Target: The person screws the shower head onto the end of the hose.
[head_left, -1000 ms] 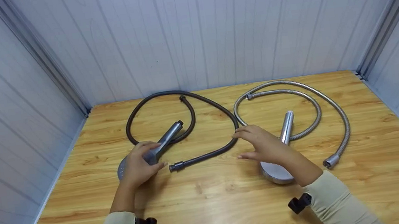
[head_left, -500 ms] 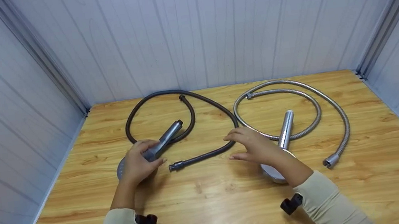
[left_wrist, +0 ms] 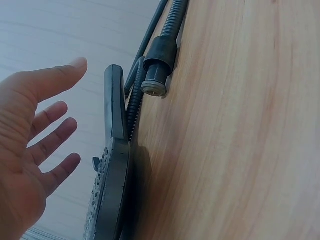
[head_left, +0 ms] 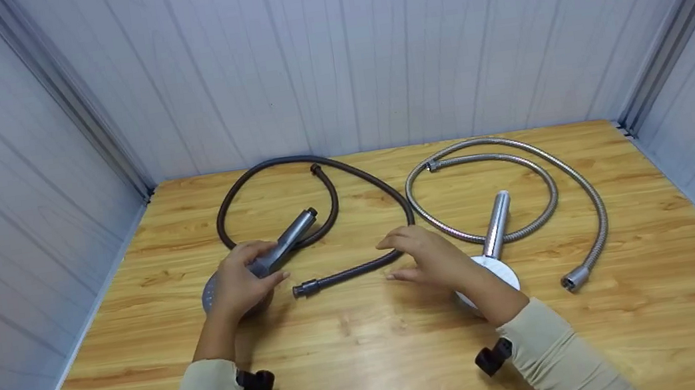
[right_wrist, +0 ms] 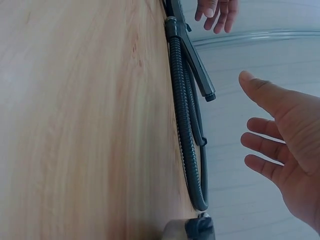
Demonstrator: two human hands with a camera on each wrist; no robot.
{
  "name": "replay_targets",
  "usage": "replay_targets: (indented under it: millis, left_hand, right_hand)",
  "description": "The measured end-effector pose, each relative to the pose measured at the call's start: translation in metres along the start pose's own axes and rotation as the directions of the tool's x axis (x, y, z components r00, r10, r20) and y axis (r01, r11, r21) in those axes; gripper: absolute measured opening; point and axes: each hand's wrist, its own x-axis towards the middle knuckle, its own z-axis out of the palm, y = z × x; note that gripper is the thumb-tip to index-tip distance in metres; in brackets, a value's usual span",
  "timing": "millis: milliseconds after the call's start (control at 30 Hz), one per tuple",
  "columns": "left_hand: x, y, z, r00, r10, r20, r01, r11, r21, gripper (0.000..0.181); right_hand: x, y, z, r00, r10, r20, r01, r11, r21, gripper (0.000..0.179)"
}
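My left hand [head_left: 240, 284] hovers over the dark grey shower head [head_left: 294, 231], partly hiding it. In the left wrist view the fingers are spread and relaxed, apart from that shower head [left_wrist: 114, 185]. A dark shower hose [head_left: 354, 272] loops behind it, its connector end [head_left: 306, 289] just right of my left thumb. My right hand [head_left: 431, 259] is in the air near the hose's right bend, holding nothing; its fingers are parted in the right wrist view. Under my right wrist lies a chrome shower head [head_left: 497, 226], its face partly covered by the forearm.
A silver shower hose [head_left: 598, 202] lies coiled at the right, with its larger end nut [head_left: 576, 278] toward the front. Panel walls [head_left: 329, 56] enclose the wooden table [head_left: 357, 368] at the back and sides. A small black camera [head_left: 494, 357] sits at each wrist.
My right hand has drifted left, away from the chrome shower head and toward the dark hose, uncovering more of the shower head. The left hand has barely moved.
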Motion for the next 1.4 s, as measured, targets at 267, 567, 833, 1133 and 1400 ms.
replay_targets:
  millis: [267, 567, 833, 1133, 1400]
  left_hand:
    - [0.004, -0.002, 0.002, 1.000, -0.025, 0.013, 0.025, 1.000, 0.017, 0.049]
    - [0.005, -0.003, 0.003, 1.000, -0.024, 0.013, 0.023, 1.000, 0.020, 0.049]
    - [0.007, -0.002, 0.003, 0.999, -0.040, 0.021, 0.040, 0.999, 0.019, 0.048]
    - [0.009, -0.001, 0.003, 0.999, -0.038, 0.031, 0.038, 0.999, -0.012, 0.047]
    - [0.009, 0.000, 0.002, 0.997, -0.065, 0.045, 0.067, 0.997, -0.037, 0.046]
  right_hand:
    - [0.006, 0.000, 0.008, 1.000, -0.025, -0.015, 0.025, 1.000, 0.013, 0.042]
    - [0.011, -0.002, 0.016, 0.999, -0.033, -0.027, 0.034, 0.999, 0.022, 0.040]
    - [0.015, -0.002, 0.023, 0.998, -0.042, -0.039, 0.043, 0.999, 0.030, 0.037]
    - [0.018, -0.002, 0.030, 0.989, -0.117, -0.087, 0.118, 0.993, 0.007, 0.032]
    - [0.019, -0.006, 0.033, 0.993, -0.103, -0.063, 0.105, 0.994, 0.017, 0.031]
